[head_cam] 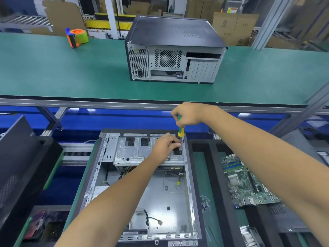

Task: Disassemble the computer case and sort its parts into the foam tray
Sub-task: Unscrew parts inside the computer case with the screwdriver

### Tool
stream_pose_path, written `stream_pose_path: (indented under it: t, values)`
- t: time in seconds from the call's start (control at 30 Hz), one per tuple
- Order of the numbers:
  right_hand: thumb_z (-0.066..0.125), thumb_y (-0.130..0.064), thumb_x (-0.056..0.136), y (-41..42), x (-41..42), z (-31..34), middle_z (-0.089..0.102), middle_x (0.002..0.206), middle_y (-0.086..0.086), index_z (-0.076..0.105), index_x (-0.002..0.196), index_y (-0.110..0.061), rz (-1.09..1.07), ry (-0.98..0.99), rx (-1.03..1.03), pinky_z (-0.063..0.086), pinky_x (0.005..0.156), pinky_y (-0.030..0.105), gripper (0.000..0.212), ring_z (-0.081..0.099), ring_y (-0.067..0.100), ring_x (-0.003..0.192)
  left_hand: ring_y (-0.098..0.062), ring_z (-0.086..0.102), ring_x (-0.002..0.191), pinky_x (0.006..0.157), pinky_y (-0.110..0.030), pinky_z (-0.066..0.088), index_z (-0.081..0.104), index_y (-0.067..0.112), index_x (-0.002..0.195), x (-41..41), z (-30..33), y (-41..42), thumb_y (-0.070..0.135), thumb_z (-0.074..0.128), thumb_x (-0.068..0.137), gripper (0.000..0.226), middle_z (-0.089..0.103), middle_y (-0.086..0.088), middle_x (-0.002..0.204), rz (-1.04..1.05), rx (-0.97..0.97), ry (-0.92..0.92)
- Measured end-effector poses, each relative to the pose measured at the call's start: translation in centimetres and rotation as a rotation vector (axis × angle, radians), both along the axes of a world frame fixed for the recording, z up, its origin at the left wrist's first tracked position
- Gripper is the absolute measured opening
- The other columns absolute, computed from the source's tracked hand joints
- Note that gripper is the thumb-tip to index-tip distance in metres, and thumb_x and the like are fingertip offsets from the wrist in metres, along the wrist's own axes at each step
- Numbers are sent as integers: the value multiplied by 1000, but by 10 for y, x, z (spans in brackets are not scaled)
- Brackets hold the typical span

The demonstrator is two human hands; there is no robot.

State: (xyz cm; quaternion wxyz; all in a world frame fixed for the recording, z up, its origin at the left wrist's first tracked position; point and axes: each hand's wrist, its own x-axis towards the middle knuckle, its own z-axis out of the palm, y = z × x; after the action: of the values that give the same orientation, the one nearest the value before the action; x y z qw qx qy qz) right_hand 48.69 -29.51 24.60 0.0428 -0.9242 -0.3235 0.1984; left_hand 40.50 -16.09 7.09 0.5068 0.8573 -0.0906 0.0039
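The open computer case [142,184] is laid flat nearest the viewer, its drive cage [135,150] at the far end. Over the cage's right corner a green-yellow screwdriver [180,130] is gripped upright by the right hand [187,114]; its shaft is pinched by the left hand [166,145]. Right of the case, a motherboard [247,182] is held in the foam tray [210,175]

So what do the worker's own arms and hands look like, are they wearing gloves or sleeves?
No gloves or sleeves show. Both the left hand and the right hand are bare, and both forearms are bare right to the edge of the picture. I see no watch, ring, wristband or strap on either wrist.
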Motion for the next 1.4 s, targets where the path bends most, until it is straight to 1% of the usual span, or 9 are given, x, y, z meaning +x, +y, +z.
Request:
stream_pose_path:
  t: [0.17, 0.37, 0.57, 0.67, 0.8, 0.9, 1.1, 1.27, 1.4]
  values:
    - [67, -18, 80, -1, 5, -4, 59, 66, 3, 61, 77, -10, -66, 22, 12, 36, 56, 33, 11, 48, 20, 62, -20, 49, 80, 88, -38, 43, 76, 6, 97, 6, -7, -4, 15, 72, 95, 11, 52, 5, 74, 7, 0, 6]
    - [68, -22, 81, 3, 6, -3, 57, 63, 1, 59, 73, -13, -100, 43, -20, 35, 55, 31, 15, 48, 21, 61, -23, 54, 83, 86, -40, 47, 75, 7, 99, 6, -9, -4, 17, 72, 95, 12, 63, -10, 89, -6, 26, 8]
    - [60, -26, 85, 11, -3, 2, 68, 62, 8, 59, 82, -11, -176, 78, -162, 53, 64, 36, 15, 61, 26, 51, -2, 51, 75, 75, -21, 42, 74, 11, 102, 4, -7, -2, 21, 69, 97, 12, 49, 12, 84, -31, 72, -7]
    - [55, -23, 89, 20, -9, 3, 72, 68, 14, 63, 95, -7, -232, 114, -213, 51, 57, 29, 18, 65, 24, 43, 2, 52, 77, 73, -11, 36, 73, 9, 102, 3, -6, -2, 21, 68, 99, 13, 48, 16, 85, -41, 121, -23]
    - [52, -16, 92, 26, -12, 3, 70, 67, 11, 60, 97, -3, -237, 121, -244, 46, 54, 26, 16, 62, 21, 41, -12, 54, 86, 81, -26, 43, 72, 6, 104, 1, -6, -2, 19, 66, 100, 15, 54, 6, 93, -45, 154, -30]
    - [55, -14, 96, 27, -12, 7, 61, 67, 7, 53, 95, -8, -155, 130, -288, 42, 54, 28, 6, 57, 22, 50, -15, 55, 87, 82, -28, 43, 72, 6, 104, 1, -5, -2, 18, 66, 99, 14, 58, -2, 96, -40, 164, -22]
    - [58, -3, 90, 25, -13, 12, 59, 72, 2, 49, 86, -15, 0, 129, -351, 41, 58, 31, 16, 56, 21, 65, 8, 51, 80, 73, -10, 35, 70, 12, 99, 1, -7, -2, 20, 69, 97, 9, 51, 17, 88, -49, 171, 2]
    - [60, 0, 83, 22, -21, 8, 65, 93, 2, 56, 87, -17, 134, 37, -326, 35, 56, 29, 18, 51, 19, 74, 0, 46, 73, 71, -23, 35, 70, 10, 100, 2, -6, -4, 23, 73, 94, 15, 54, 10, 88, -44, 204, 22]
    - [58, -17, 91, 14, -19, 4, 63, 83, 10, 48, 81, -16, 2, 117, -194, 40, 60, 34, 14, 54, 23, 67, -3, 45, 70, 69, -25, 36, 70, 13, 100, 1, -5, -4, 27, 72, 95, 15, 53, 7, 88, -41, 237, 28]
